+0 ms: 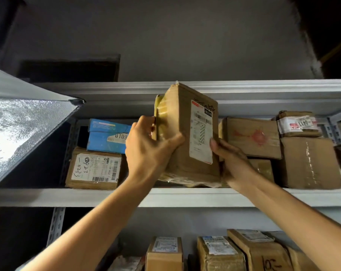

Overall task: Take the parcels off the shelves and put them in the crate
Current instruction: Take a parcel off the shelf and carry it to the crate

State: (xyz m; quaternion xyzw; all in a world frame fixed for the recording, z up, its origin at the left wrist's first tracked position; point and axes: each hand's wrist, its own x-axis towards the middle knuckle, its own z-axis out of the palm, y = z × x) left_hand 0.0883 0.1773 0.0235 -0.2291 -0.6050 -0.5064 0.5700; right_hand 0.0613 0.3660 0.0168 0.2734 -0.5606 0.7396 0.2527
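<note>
Head view: both arms reach up to the upper shelf (107, 196). The left hand (146, 151) and right hand (232, 161) clasp a tall cardboard parcel (185, 153), tilted, its base at the shelf edge. 2 blue boxes (105, 137) lie left of it.

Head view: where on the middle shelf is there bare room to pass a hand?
A dark gap beside the left upright, left of the blue boxes and above the labelled parcel. Right of the held parcel, the brown boxes stack tightly together: crowded.
</note>
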